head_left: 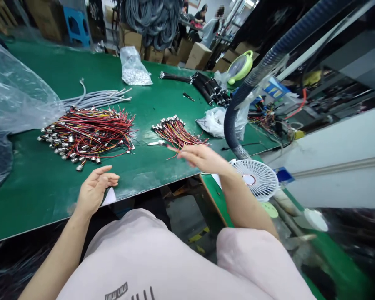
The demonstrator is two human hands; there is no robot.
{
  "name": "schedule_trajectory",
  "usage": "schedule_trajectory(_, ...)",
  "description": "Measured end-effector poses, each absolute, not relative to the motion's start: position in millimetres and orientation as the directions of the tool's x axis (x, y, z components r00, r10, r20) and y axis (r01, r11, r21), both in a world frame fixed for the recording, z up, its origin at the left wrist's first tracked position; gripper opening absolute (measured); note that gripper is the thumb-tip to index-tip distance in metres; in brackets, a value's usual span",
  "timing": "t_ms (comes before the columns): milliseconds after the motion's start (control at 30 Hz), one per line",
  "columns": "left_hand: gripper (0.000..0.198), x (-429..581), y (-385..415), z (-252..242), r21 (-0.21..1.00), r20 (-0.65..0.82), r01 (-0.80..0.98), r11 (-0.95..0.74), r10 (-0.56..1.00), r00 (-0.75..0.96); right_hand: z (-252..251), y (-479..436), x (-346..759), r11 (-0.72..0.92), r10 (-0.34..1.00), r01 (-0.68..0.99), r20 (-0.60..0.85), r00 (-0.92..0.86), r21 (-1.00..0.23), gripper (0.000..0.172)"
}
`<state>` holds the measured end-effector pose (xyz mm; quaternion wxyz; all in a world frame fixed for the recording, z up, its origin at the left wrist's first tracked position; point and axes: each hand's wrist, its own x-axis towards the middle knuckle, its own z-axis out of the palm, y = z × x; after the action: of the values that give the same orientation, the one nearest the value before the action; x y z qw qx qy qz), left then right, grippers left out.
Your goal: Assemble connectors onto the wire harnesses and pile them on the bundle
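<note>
From where I watch, I take the small bundle of wired connectors (178,132) on the green table (134,177) as my landmark. My right hand (204,159) is at its near side, coming in from the right with the forearm slanting up from the body; the fingers lie long and close together, pointing left, the back of the hand upward. A loose red wire (174,148) runs close to those fingertips, but I cannot tell whether they pinch it. My left hand (94,188) hangs nearer my body and well left of the bundle, above the table's front edge; its fingers are loosely bent toward the right, thumb apart from the palm, and I see nothing in its grasp. The bigger heap of wired connectors (90,129) spreads left of the bundle, metal ends mostly toward me, and grey cables (96,98) lie beyond that heap, farther off and left of my landmark
</note>
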<state>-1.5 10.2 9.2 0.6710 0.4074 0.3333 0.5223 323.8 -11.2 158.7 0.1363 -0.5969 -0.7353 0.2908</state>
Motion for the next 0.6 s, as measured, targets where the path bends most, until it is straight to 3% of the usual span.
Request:
schedule_trajectory(67, 0.038, -2, 10, 7, 0.897, -0.034, -0.421, 0.135, 0.970, 0.239, 172, 8, 344, 0.050, 0.999, 0.983, 0.003, -0.051, -0.179, 0.031)
schedule_trajectory(100, 0.038, -2, 10, 6, 0.898, -0.040, -0.417, 0.141, 0.969, 0.242, 173, 20, 352, -0.038, 0.997, 0.999, 0.074, 0.038, 0.001, 0.029)
schedule_trajectory(167, 0.038, -3, 10, 5, 0.900, -0.048, -0.410, 0.148, 0.968, 0.245, 166, 48, 362, -0.177, 0.975, 0.963, 0.168, 0.144, 0.202, 0.030)
schedule_trajectory(267, 0.040, -2, 10, 4, 0.904, -0.068, -0.396, 0.163, 0.968, 0.242, 135, 85, 368, -0.200, 0.967, 0.953, 0.204, 0.154, 0.228, 0.034)
schedule_trajectory(433, 0.038, -1, 10, 8, 0.917, -0.115, -0.349, 0.196, 0.964, 0.240, 88, 105, 362, -0.128, 0.978, 0.976, 0.184, 0.095, 0.175, 0.020)
schedule_trajectory(600, 0.039, 0, 9, 8, 0.937, -0.102, -0.297, 0.181, 0.960, 0.261, 84, 105, 313, 0.112, 0.952, 0.992, 0.279, -0.123, 0.056, 0.022)
